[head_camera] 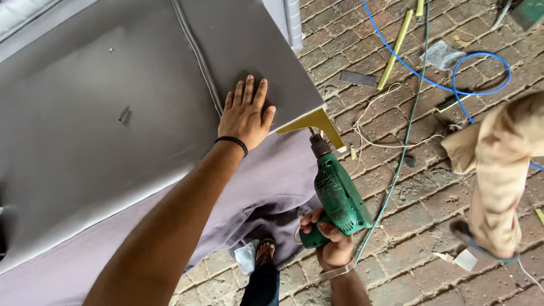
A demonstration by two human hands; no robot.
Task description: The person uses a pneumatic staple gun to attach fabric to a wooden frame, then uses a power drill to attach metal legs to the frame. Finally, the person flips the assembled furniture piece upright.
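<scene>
Two hands work on a grey sofa point(102, 141). Left hand point(245, 116) presses flat, fingers spread, steadying it. Right hand point(331, 241), fingers wrapped around a green drill point(339, 198), aims it at a gold leg point(317, 122).

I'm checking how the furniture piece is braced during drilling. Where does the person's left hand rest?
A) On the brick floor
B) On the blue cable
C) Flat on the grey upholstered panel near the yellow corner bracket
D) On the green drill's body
C: the left hand lies flat, fingers spread, on the grey upholstered panel beside the yellow corner bracket, while the right hand grips the green drill.
</scene>
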